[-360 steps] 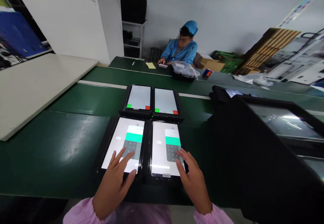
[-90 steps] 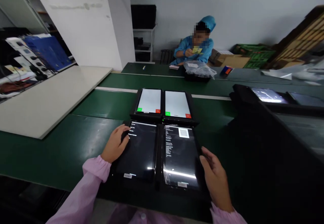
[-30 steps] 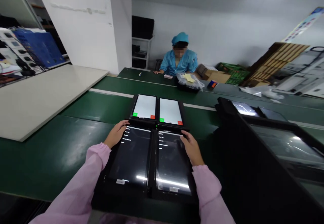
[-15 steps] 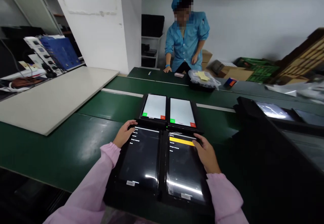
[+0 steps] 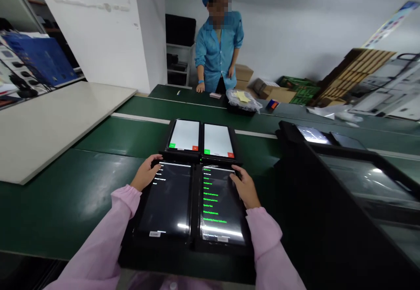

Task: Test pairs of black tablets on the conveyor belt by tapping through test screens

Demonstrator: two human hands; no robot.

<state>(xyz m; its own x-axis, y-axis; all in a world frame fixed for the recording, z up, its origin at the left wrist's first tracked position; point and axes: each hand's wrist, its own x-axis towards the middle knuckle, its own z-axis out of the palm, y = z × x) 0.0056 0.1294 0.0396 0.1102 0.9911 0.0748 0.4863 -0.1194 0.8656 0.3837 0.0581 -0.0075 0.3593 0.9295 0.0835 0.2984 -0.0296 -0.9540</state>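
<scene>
Two tablets with dark screens lie side by side in a black tray (image 5: 157, 255) in front of me. My left hand (image 5: 146, 172) is at the upper left corner of the left tablet (image 5: 166, 207), thumb on the screen beside a short white menu, fingers apart over the edge. At the upper right of the right tablet (image 5: 223, 202), which shows a list of mostly green text lines, is my right hand (image 5: 245, 186), thumb over the glass and fingers spread. Beyond them stand two more tablets with white screens, the left one (image 5: 184, 133) and the right one (image 5: 217, 139), each with green and red buttons.
A black rack with screens (image 5: 328, 185) stands on the green table at right. A pale board (image 5: 59, 119) lies at left. Across the table, a person in blue (image 5: 218, 49) rests a hand near a plastic-wrapped black tray (image 5: 241, 108). Cartons and green crates sit behind.
The right tablet's screen has gone from a short menu with a yellow bar to a list of green lines. My view has turned right; both hands stay at the tablets' upper corners.
</scene>
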